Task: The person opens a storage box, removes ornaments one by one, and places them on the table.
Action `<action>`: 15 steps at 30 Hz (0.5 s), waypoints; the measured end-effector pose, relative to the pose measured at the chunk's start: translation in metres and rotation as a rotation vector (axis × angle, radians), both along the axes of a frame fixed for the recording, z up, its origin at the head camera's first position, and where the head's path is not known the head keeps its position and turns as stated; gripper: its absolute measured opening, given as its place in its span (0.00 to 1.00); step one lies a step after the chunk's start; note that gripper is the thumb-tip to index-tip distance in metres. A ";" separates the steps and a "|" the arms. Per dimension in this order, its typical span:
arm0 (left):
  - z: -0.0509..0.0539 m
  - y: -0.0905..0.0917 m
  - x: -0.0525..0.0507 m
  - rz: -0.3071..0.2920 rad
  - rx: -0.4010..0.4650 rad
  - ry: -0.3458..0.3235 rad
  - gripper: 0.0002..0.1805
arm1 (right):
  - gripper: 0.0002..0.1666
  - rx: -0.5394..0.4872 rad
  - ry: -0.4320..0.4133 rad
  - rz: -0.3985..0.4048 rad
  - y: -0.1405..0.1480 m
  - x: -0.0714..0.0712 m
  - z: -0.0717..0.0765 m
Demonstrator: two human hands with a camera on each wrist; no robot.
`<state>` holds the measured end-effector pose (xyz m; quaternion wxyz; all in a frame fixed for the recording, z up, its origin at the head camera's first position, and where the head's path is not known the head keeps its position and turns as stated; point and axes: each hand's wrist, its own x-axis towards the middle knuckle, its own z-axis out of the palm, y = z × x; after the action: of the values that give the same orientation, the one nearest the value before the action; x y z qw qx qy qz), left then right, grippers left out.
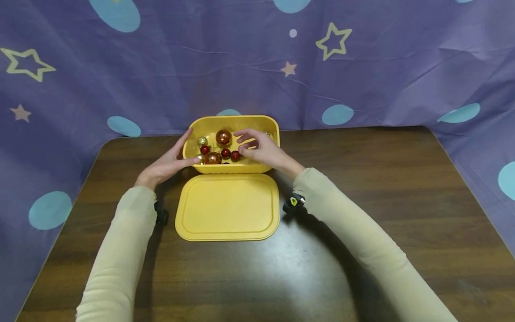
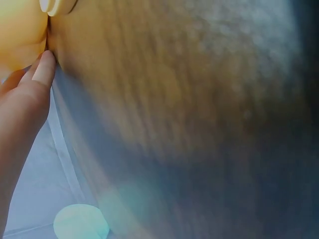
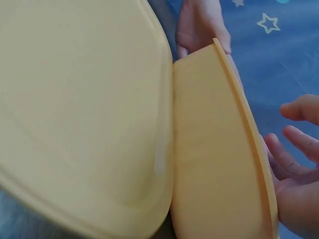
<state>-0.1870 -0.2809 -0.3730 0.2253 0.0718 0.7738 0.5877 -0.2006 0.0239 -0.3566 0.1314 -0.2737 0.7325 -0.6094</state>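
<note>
A yellow plastic box (image 1: 231,169) holds several shiny Christmas baubles. Among them are a large copper bauble (image 1: 223,138), another copper bauble (image 1: 213,158) by the front wall, small red baubles (image 1: 225,153) and a gold bauble (image 1: 202,141). My left hand (image 1: 166,163) grips the box's left end, thumb over the front rim and fingers along the outer wall. Over the right half of the box hovers my right hand (image 1: 261,148), fingers spread and loosely bent. Its thumb is near a dark red bauble (image 1: 235,155); in the right wrist view nothing shows between the fingers.
The box's yellow lid (image 1: 227,208) lies flat on the brown wooden table (image 1: 362,179), right in front of the box. Behind the table hangs a purple cloth (image 1: 241,53) with stars and blue spots. Dark wrist devices (image 1: 294,202) sit at both cuffs.
</note>
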 end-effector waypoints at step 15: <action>-0.004 0.007 0.000 -0.039 0.042 0.009 0.54 | 0.30 0.306 0.063 0.144 -0.044 -0.007 -0.007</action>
<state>-0.1866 -0.2738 -0.3771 0.2317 0.0941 0.7606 0.5991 -0.2079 -0.0200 -0.3632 0.1918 -0.3211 0.7989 -0.4710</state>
